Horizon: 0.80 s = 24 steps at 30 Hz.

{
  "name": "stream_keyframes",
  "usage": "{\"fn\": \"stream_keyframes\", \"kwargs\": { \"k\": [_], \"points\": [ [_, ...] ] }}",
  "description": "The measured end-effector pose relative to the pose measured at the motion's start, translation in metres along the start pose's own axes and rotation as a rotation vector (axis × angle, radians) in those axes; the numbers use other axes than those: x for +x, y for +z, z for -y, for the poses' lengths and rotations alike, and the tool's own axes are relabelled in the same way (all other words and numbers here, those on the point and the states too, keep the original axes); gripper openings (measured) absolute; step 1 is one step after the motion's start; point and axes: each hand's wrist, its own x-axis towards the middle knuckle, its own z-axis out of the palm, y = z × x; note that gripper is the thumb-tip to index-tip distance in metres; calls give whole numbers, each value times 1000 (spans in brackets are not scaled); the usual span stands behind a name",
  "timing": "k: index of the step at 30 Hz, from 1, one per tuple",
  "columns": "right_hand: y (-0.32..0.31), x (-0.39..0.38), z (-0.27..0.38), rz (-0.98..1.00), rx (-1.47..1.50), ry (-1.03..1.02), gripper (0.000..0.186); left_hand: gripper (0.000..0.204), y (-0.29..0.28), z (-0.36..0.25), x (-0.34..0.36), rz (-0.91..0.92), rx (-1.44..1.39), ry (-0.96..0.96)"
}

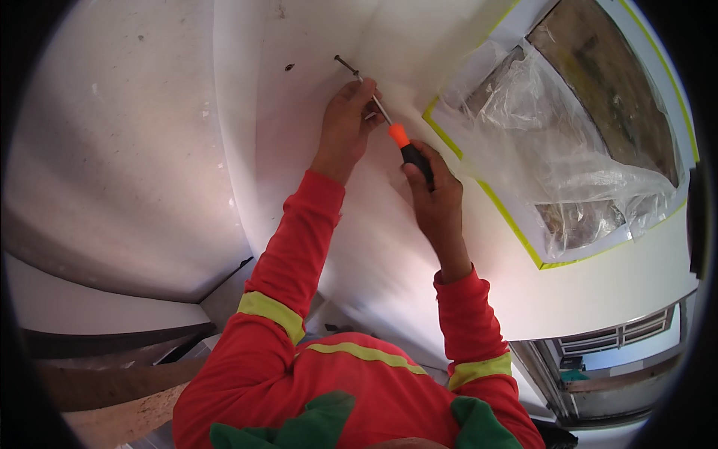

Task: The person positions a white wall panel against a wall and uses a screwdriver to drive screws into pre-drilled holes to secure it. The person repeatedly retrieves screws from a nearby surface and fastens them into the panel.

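In my right hand (pixel 437 187) is a screwdriver with an orange and black handle (pixel 401 136), the fingers wrapped round its black end. Its thin metal shaft (pixel 382 109) slants up and left to a long screw (pixel 345 64) that sticks out from the white wall (pixel 299 34). The tip meets the screw's head, as far as I can see. My left hand (pixel 350 116) is closed about the upper shaft, just below the screw. Its fingertips partly cover the shaft. Left of the screw, a small dark hole (pixel 289 67) marks the wall.
On the right, a window opening (pixel 598 97) is edged with yellow-green tape (pixel 512 224) and partly covered by loose clear plastic sheeting (pixel 538 127). A curved pale surface (pixel 120 150) rises on the left. Brown boards (pixel 120 382) lie low at left. A barred window (pixel 617 337) shows at lower right.
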Motion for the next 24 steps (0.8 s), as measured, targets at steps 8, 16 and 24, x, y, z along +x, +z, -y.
{"fn": "stream_keyframes", "kwargs": {
  "k": [8, 16, 24],
  "points": [
    [3, -1, 11, -87, -185, -158, 49, 20, -3, 0, 2, 6, -22, 8],
    [-19, 10, 12, 270, 1082, 565, 44, 25, -1, 7, 6, -38, 7, 39],
    [-42, -64, -5, -35, -277, -92, 47, 31, -19, -19, 25, -25, -152, 31]
  ]
}}
